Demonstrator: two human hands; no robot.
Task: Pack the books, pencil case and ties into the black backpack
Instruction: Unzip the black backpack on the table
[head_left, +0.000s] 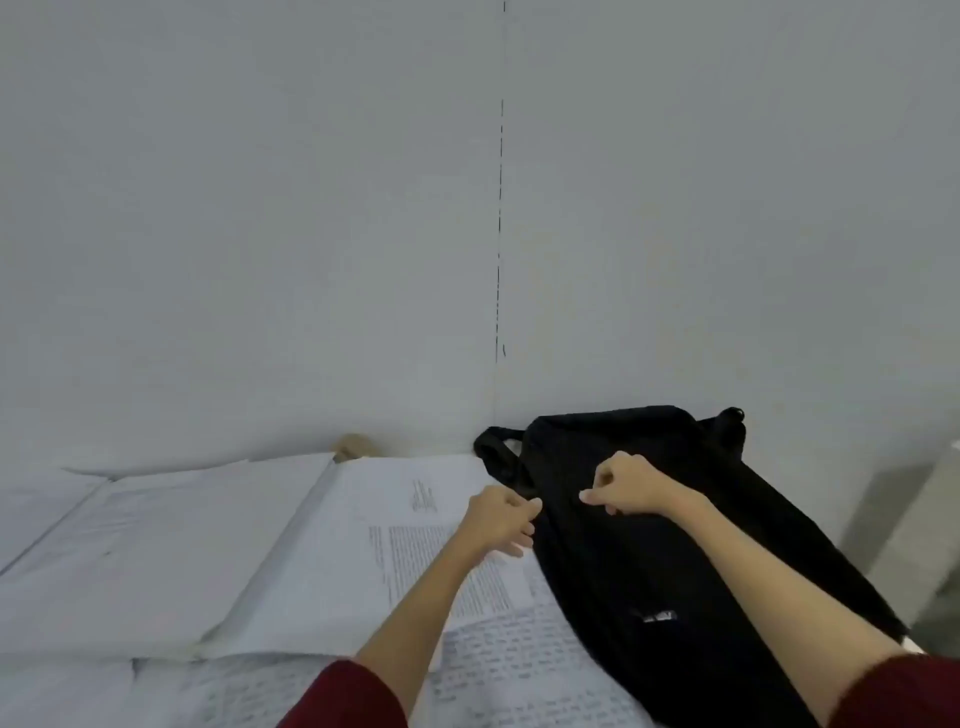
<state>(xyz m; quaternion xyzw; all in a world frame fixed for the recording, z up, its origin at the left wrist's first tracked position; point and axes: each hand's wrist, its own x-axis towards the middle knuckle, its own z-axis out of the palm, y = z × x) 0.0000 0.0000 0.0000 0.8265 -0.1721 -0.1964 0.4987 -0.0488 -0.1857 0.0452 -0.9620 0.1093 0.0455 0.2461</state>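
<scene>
From the head view, the black backpack (649, 530) is seen lying flat against the wall, its left edge pinched by the curled fingers of the outstretched left hand (501, 522) and its top fabric gripped by the fisted right hand (631, 491).

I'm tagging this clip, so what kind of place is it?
Probably a plain indoor work surface set in a corner: bare white walls, printed paper sheets covering the top, and a black backpack that both hands are gripping.
</scene>
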